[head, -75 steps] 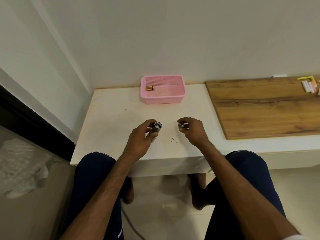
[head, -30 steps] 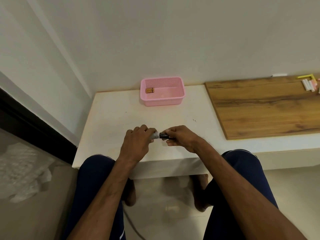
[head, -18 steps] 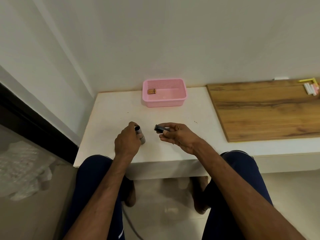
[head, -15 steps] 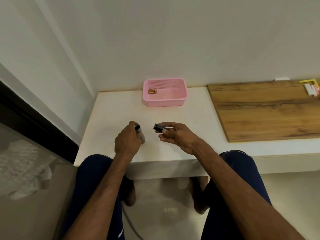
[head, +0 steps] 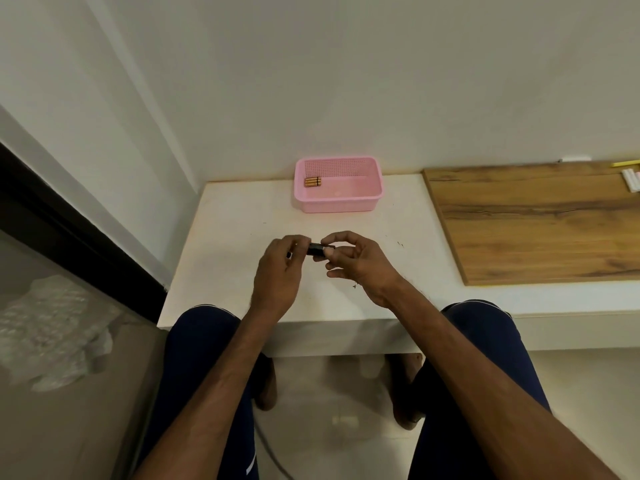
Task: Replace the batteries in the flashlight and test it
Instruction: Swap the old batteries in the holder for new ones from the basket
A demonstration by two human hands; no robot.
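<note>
My right hand [head: 360, 263] pinches a small black battery holder [head: 315, 249] between thumb and fingers, above the white table [head: 225, 237]. My left hand [head: 278, 271] is closed beside it, and its fingertips touch the holder's left end. Only a dark sliver of the flashlight body [head: 289, 254] shows inside the left fist; the rest is hidden. A few copper-coloured batteries [head: 312, 182] lie in the back-left corner of the pink basket [head: 339, 206] at the far edge of the table.
A wooden board [head: 536, 223] covers the right part of the table, with chalk sticks [head: 630, 178] at its far right corner. Small dark specks [head: 355, 286] lie near my right wrist. My knees sit under the table's front edge.
The hands, apart half a second ago, have come together. My left hand moved right with the flashlight body and now touches the black holder that my right hand holds.
</note>
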